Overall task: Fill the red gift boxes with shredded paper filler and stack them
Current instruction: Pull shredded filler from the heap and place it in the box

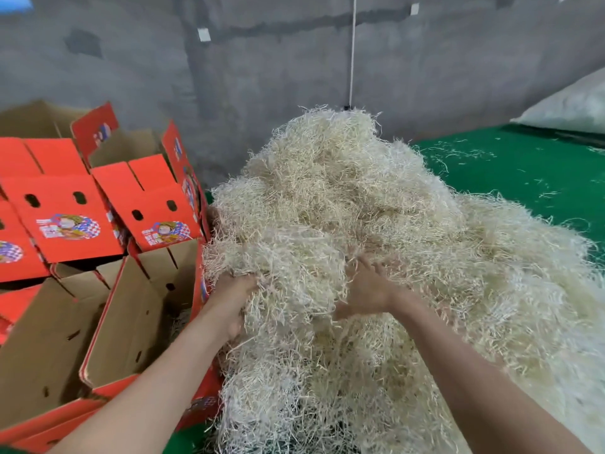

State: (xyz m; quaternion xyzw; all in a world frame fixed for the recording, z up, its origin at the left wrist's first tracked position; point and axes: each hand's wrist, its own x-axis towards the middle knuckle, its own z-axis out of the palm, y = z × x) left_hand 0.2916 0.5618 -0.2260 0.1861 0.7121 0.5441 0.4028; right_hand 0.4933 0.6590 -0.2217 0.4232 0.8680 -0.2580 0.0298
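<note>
Both hands sunk in the heaped cream shredded paper filler [343, 204] at 12 o'clock, likely gathering 1 armful. Left hand [234, 301] grip clamped on a clump; right hand [370, 290] grip spread apart, raking inward. Open red cardboard gift box [137, 309] stands at 9 o'clock, close for loading.

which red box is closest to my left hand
The open red box right beside the left hand gripping shredded paper, its brown inside showing. The other red boxes sit farther left and behind, printed red panels facing up.
</note>
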